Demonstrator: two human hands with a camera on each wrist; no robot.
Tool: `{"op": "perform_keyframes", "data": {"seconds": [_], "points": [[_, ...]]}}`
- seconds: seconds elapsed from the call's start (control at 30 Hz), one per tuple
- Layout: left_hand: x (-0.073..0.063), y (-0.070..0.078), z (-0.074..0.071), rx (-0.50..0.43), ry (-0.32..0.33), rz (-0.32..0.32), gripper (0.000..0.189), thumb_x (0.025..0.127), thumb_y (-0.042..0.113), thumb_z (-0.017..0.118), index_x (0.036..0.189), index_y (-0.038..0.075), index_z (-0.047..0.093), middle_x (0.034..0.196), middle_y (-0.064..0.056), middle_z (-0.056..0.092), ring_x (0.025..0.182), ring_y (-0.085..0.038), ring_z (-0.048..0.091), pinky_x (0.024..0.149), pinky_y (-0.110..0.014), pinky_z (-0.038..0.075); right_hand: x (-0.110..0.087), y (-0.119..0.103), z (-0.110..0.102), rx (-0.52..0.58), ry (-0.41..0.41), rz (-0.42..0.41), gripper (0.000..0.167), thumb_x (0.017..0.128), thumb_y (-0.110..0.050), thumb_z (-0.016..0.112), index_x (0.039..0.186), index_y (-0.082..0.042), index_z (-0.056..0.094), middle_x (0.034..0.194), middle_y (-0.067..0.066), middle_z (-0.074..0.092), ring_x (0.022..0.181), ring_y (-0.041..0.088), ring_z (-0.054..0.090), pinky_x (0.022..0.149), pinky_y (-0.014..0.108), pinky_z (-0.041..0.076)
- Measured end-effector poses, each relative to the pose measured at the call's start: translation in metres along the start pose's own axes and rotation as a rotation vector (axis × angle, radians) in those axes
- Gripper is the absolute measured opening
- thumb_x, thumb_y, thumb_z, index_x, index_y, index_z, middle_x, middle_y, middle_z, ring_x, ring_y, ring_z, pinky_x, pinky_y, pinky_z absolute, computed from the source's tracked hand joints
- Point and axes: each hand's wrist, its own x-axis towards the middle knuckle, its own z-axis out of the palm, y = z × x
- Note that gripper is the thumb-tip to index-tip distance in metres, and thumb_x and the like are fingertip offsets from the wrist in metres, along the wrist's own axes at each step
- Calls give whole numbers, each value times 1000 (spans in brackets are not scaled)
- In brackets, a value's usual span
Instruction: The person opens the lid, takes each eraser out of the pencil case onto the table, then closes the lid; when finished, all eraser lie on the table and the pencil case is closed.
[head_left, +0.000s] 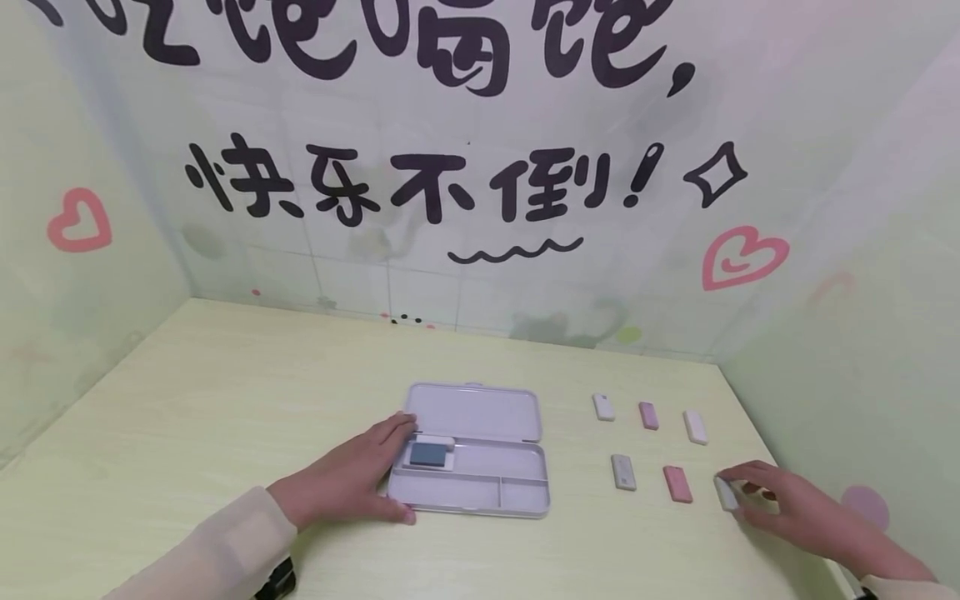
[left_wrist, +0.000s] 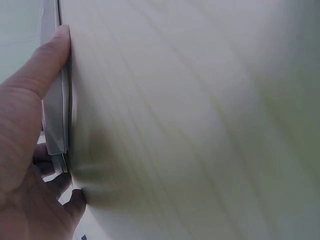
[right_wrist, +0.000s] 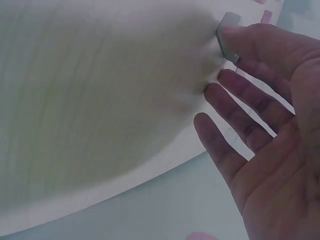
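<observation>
A pale lilac pencil case [head_left: 472, 412] lies with its lid folded back on the table. My left hand [head_left: 348, 479] holds its left end, thumb at the front corner and fingers toward the hinge; the left wrist view shows the case's edge [left_wrist: 55, 107] between them. In the case's back compartment, at the left, a blue block [head_left: 428, 454] lies over white ones. At the far right, my right hand [head_left: 791, 504] pinches a small grey eraser-like block [head_left: 726, 493] between thumb and forefinger. The right wrist view shows this grey block [right_wrist: 228, 37] at the thumb tip, other fingers spread.
Left of the held block are a red block [head_left: 678, 484] and a grey block [head_left: 623, 472]. Behind them stand a white block [head_left: 603, 407], a purple block [head_left: 648, 415] and another white block [head_left: 695, 427]. Printed walls [head_left: 862, 392] enclose the table at the back and sides.
</observation>
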Motion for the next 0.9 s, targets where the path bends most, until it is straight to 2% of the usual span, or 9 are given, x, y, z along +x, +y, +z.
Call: {"op": "perform_keyframes", "data": {"seconds": [0.13, 0.33, 0.6, 0.8, 0.9], "points": [[-2, 0, -1, -1, 4, -4, 121, 76, 67, 84, 161, -1, 31, 169, -20, 32, 152, -43, 41, 121, -59, 41, 1, 0, 0, 0, -26, 13, 48, 77, 0, 87, 121, -8, 71, 120, -24, 64, 98, -14, 57, 69, 16, 54], [-3, 1, -1, -2, 11, -2, 121, 75, 66, 84, 161, -2, 31, 169, -21, 32, 152, -44, 41, 121, -59, 41, -1, 0, 2, 34, -34, 19, 50, 79, 2, 84, 126, -11, 70, 124, -28, 61, 100, -15, 56, 69, 16, 55], [-2, 0, -1, 9, 15, 4, 121, 75, 68, 84, 160, -1, 32, 168, -21, 33, 151, -43, 43, 121, -58, 42, -1, 2, 5, 41, -13, 12, 53, 77, 4, 85, 125, -9, 69, 122, -27, 61, 98, -14, 55, 66, 16, 54], [-2, 0, -1, -5, 8, 1, 121, 76, 68, 83, 161, -1, 31, 169, -21, 32, 152, -44, 41, 122, -59, 40, 0, -3, 2, 52, 5, 17, 61, 76, 6, 84, 132, -10, 65, 125, -36, 54, 96, -15, 55, 66, 18, 55], [-1, 0, -1, -8, 1, 3, 121, 76, 68, 83, 161, 0, 31, 169, -20, 32, 152, -43, 41, 122, -59, 40, 6, -10, -1, 19, 37, 35, 56, 77, 5, 83, 129, -7, 64, 125, -39, 53, 95, -14, 57, 66, 20, 55]]}}
